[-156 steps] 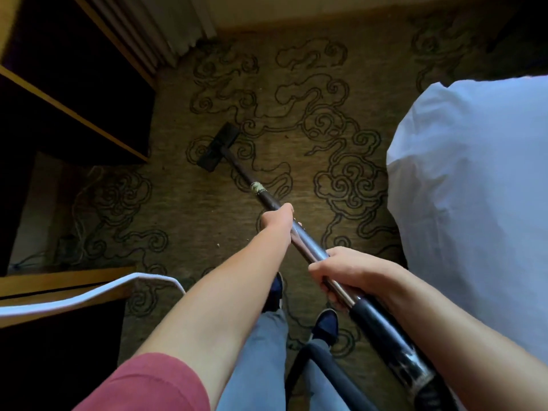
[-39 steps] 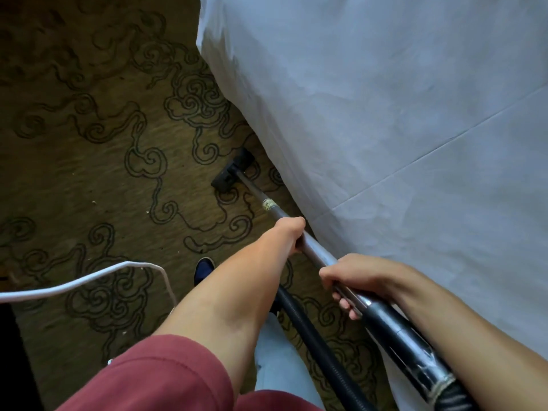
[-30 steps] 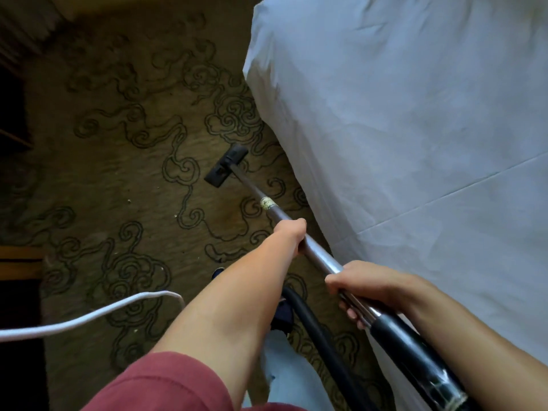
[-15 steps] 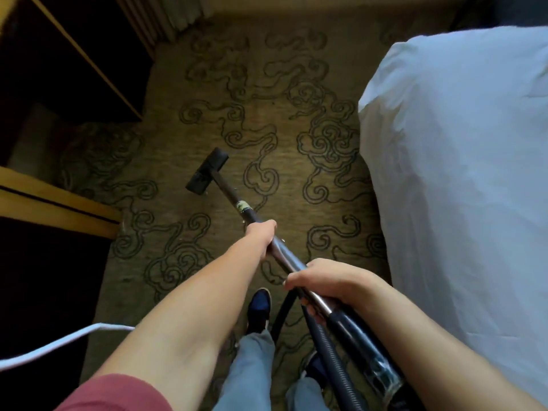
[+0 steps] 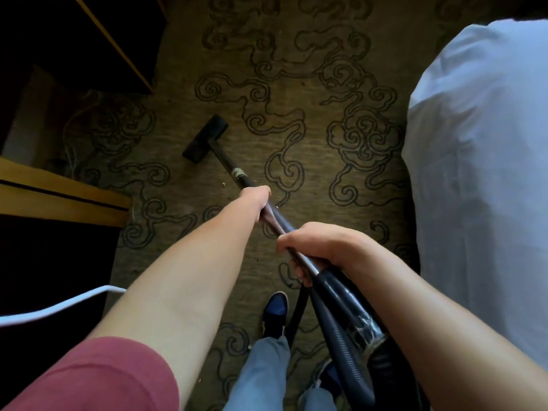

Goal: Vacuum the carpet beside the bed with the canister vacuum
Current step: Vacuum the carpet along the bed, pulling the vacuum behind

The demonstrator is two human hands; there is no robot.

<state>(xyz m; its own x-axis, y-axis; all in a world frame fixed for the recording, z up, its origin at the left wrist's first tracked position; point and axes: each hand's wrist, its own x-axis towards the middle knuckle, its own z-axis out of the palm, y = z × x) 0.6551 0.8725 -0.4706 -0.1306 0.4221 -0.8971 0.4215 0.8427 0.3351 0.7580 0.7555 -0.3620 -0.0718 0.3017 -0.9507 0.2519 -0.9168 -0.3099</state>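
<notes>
Carpet (image 5: pixel 296 179), olive-brown with dark swirling cloud outlines, runs between the dark wooden cabinet (image 5: pixel 74 48) at 10 o'clock and the white-sheeted bed (image 5: pixel 480 173) at 3 o'clock. Slow, overlapping strokes with the black floor nozzle (image 5: pixel 205 139) kept flat should serve best. That nozzle lies at 11 o'clock from the left hand (image 5: pixel 257 200), well ahead of it. Both hands' fingers are clamped on the dark metal wand (image 5: pixel 277 222), the right hand (image 5: pixel 318 247) nearer the ribbed grey hose (image 5: pixel 341 336).
</notes>
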